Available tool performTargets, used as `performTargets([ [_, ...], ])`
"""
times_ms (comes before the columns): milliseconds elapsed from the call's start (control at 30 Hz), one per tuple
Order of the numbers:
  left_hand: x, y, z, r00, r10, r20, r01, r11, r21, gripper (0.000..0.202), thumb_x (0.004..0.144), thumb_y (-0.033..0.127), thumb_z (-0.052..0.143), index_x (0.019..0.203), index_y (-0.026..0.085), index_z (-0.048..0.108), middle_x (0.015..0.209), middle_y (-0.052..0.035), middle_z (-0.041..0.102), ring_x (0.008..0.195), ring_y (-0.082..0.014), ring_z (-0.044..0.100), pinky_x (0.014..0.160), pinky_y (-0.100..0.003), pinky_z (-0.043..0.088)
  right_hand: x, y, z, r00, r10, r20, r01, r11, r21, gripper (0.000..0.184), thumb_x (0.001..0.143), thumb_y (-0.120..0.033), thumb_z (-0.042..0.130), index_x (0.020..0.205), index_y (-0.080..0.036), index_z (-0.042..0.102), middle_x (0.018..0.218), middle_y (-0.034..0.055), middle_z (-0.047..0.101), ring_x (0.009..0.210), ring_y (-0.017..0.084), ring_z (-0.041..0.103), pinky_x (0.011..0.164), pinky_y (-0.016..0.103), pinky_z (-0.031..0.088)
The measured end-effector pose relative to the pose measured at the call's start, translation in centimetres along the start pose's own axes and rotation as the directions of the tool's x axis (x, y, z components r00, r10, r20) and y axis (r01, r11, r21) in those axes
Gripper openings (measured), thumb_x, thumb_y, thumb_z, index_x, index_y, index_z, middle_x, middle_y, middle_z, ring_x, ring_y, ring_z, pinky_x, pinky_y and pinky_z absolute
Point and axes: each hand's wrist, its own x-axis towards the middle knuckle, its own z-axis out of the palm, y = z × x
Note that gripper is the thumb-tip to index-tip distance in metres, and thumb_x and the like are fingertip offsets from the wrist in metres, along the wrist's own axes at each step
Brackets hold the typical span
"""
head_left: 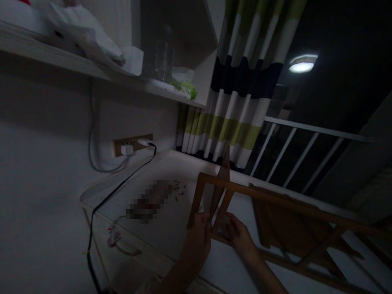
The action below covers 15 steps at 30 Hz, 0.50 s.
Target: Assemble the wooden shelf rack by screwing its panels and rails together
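A brown wooden frame (271,197) with rails and crosspieces lies on the white desk top, reaching off to the right. Near its left end a thin wooden board (221,181) stands tilted up. My left hand (200,228) is closed at the lower end of this board, its fingers curled. Just right of it, my right hand (238,229) is pinched beside a crosspiece of the frame. What either hand holds is too dark and small to make out. Several small screw-like pieces (177,187) are scattered on the desk left of the frame.
Flat wooden boards (288,224) lie under the frame at right. A blurred-out object (150,200) sits on the desk. A black cable (113,192) runs from the wall socket (133,143). Overhead hangs a shelf (76,61); behind are a striped curtain (239,102) and white railing (306,128).
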Motion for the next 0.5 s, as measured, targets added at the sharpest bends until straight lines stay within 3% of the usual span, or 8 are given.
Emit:
performTargets([
  [100, 0.5, 0.4, -0.1, 0.985, -0.102, 0.142, 0.083, 0.987, 0.135, 0.017, 0.081, 0.009, 0.032, 0.096, 0.017, 0.035, 0.086, -0.0106, 0.058, 0.08, -0.0217, 0.061, 0.067, -0.03, 0.043, 0.3, 0.0, 0.6, 0.994, -0.085, 0.071, 0.087, 0.996, -0.028, 0.026, 0.076, -0.021, 0.037, 0.088, -0.017, 0.06, 0.084, 0.0058, 0.06, 0.079, 0.019, 0.054, 0.072, 0.029, 0.042],
  [200, 0.8, 0.9, -0.5, 0.95, -0.192, 0.246, 0.109, 0.943, 0.314, 0.024, 0.075, 0.0, 0.031, 0.092, 0.017, 0.034, 0.079, -0.0095, 0.06, 0.074, -0.0208, 0.062, 0.061, -0.027, 0.041, 0.3, 0.1, 1.0, 0.979, -0.151, 0.138, 0.158, 0.987, -0.035, 0.031, 0.066, -0.009, 0.036, 0.081, -0.018, 0.061, 0.084, 0.004, 0.06, 0.081, 0.017, 0.054, 0.074, 0.028, 0.042],
  [367, 0.7, 1.7, -1.2, 0.919, -0.168, 0.357, -0.014, 0.89, 0.455, 0.038, 0.072, -0.004, 0.031, 0.106, 0.012, 0.034, 0.088, -0.0148, 0.062, 0.081, -0.0216, 0.062, 0.064, -0.027, 0.042, -0.2, 0.3, 1.1, 0.955, -0.237, 0.176, 0.251, 0.966, -0.063, 0.04, 0.062, -0.003, 0.036, 0.091, -0.018, 0.059, 0.099, 0.0054, 0.057, 0.095, 0.017, 0.051, 0.085, 0.029, 0.039],
  [500, 0.5, 1.8, -1.3, 0.915, -0.158, 0.372, -0.064, 0.852, 0.52, 0.038, 0.073, -0.002, 0.031, 0.109, 0.009, 0.037, 0.093, -0.0183, 0.062, 0.082, -0.022, 0.062, 0.066, -0.028, 0.044, -0.4, 0.3, 1.0, 0.928, -0.298, 0.222, 0.33, 0.936, -0.124, 0.034, 0.062, -0.004, 0.045, 0.089, -0.019, 0.059, 0.101, 0.0057, 0.057, 0.1, 0.019, 0.048, 0.091, 0.034, 0.036],
])
